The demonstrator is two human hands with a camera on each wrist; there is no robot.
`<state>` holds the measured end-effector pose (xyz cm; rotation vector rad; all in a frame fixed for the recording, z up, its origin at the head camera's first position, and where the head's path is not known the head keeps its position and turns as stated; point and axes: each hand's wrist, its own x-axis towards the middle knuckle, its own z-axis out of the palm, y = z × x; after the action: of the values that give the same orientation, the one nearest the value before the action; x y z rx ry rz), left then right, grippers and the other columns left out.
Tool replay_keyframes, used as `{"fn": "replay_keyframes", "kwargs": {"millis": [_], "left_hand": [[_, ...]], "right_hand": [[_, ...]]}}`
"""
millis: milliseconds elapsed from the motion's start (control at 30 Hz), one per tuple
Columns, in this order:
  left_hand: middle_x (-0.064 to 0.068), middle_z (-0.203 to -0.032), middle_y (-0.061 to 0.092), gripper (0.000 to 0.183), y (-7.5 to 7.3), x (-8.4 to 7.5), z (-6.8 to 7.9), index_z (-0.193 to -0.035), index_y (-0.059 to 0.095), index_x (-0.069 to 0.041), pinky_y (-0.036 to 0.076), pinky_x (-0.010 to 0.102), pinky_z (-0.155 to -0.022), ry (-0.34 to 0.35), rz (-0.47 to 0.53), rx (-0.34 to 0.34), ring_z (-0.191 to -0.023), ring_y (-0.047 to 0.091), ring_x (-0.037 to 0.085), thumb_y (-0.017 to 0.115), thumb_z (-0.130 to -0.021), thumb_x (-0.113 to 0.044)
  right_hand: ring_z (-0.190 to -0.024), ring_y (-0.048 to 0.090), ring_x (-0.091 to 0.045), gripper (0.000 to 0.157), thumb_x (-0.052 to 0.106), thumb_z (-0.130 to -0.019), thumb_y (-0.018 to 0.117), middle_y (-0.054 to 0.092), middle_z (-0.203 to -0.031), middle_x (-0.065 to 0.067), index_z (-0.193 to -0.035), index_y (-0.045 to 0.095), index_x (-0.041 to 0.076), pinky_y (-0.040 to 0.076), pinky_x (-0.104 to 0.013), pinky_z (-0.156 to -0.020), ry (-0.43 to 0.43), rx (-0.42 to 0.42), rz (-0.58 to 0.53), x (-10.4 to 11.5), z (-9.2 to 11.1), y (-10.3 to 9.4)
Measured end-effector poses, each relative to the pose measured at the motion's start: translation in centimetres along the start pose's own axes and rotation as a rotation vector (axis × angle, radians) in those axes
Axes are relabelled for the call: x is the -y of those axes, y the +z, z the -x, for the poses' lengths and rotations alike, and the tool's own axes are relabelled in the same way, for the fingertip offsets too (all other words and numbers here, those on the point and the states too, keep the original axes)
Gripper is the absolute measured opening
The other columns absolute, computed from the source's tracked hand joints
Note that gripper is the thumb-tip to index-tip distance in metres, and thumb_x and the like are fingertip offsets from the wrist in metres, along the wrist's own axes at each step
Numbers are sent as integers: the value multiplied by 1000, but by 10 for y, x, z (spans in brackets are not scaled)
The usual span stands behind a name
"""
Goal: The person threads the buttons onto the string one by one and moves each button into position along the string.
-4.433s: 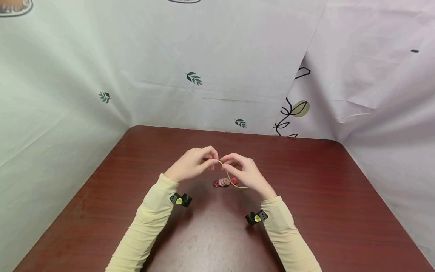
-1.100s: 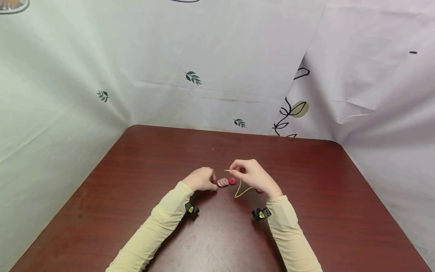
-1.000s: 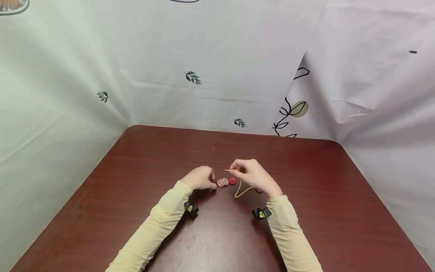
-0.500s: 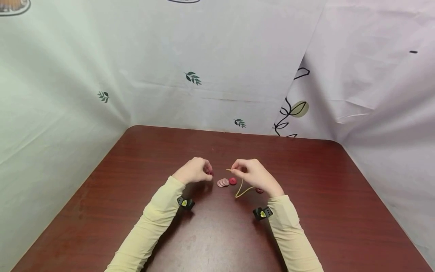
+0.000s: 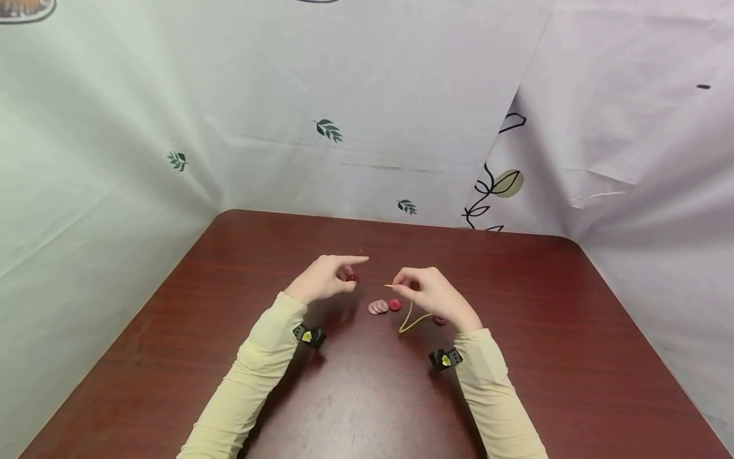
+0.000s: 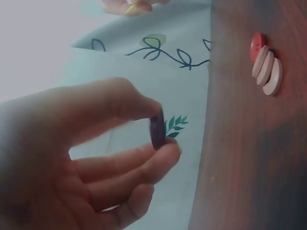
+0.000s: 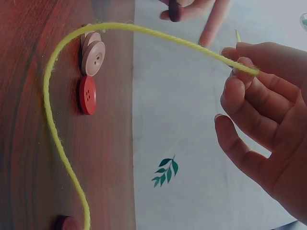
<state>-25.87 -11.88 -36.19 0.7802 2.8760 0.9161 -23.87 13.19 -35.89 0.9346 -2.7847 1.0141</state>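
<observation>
My left hand (image 5: 323,277) is raised over the table, its index finger stretched toward the right. Between its thumb and a middle fingertip it pinches a dark maroon button (image 6: 157,130), held on edge. Opposite it, my right hand (image 5: 430,293) pinches a yellow cord (image 7: 48,91) close to one end, and a short tip (image 7: 238,36) sticks out past the fingers. The rest of the cord loops down to the table. Below and between the hands lie a red button (image 7: 88,95) and several overlapping pale pink buttons (image 5: 378,307).
Another dark red button (image 5: 439,320) lies beneath the right wrist, beside the trailing cord. The brown wooden table (image 5: 355,395) is bordered at the back and sides by a pale curtain (image 5: 367,83) with leaf prints.
The left hand has let go of the cord, picked up the maroon button beside the pink ones and raised it leftward; its index finger has just straightened. The right hand keeps the cord, lately almost still.
</observation>
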Motion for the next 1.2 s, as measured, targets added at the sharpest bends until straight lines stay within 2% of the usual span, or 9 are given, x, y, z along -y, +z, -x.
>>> {"fn": "replay_keyframes", "kwargs": {"millis": [100, 333, 500, 667, 833, 967, 1200], "left_hand": [[10, -97, 70, 47, -2, 0, 1, -132, 60, -15, 52, 28, -73, 31, 29, -19, -84, 68, 18, 66, -86, -6], [6, -95, 65, 26, -2, 1, 2, -112, 72, -11, 49, 28, -73, 19, 55, -78, -84, 66, 18, 65, -88, -9], [6, -98, 69, 23, -2, 1, -1, -111, 72, -12, 54, 33, -79, 57, 87, -106, -86, 69, 18, 65, -88, -11], [10, -103, 73, 23, -2, 0, -2, -111, 70, -9, 55, 39, -84, 92, 191, -124, -91, 70, 19, 67, -88, -11], [7, -98, 74, 21, 0, -2, -3, -107, 70, -11, 56, 38, -84, 116, 267, -145, -90, 70, 16, 69, -87, -10], [4, -97, 74, 20, 0, -3, -3, -105, 71, -13, 56, 37, -82, 120, 330, -126, -89, 71, 14, 70, -85, -8], [8, -105, 71, 21, 0, -4, -3, -104, 70, -12, 56, 43, -84, 137, 446, -65, -94, 71, 18, 71, -84, -4]], "right_hand": [[-64, 53, -11, 4, 15, -91, 66, 67, -72, 4, -90, 69, 15, 41, -22, -59, 0, 4, -1, 0, 0, 0], [-63, 51, -7, 4, 16, -91, 65, 67, -72, 3, -91, 70, 15, 41, -22, -59, -8, 9, -5, -1, 1, -1], [-64, 52, -7, 4, 15, -91, 65, 67, -73, 3, -92, 70, 14, 41, -22, -59, -2, 13, -9, 0, 1, -1], [-64, 53, -11, 4, 15, -91, 66, 68, -73, 3, -91, 69, 14, 41, -22, -59, -10, 12, -4, 2, 0, 0], [-64, 53, -13, 4, 15, -91, 66, 67, -72, 1, -91, 69, 13, 41, -22, -59, -5, 15, -2, 4, -1, 1], [-64, 52, -11, 5, 15, -91, 65, 67, -72, -1, -92, 69, 13, 41, -22, -59, -4, 13, -18, 4, -1, 1], [-62, 53, -14, 6, 18, -92, 64, 64, -69, 5, -90, 68, 16, 41, -22, -58, 12, 7, -30, 3, -1, 2]]}}
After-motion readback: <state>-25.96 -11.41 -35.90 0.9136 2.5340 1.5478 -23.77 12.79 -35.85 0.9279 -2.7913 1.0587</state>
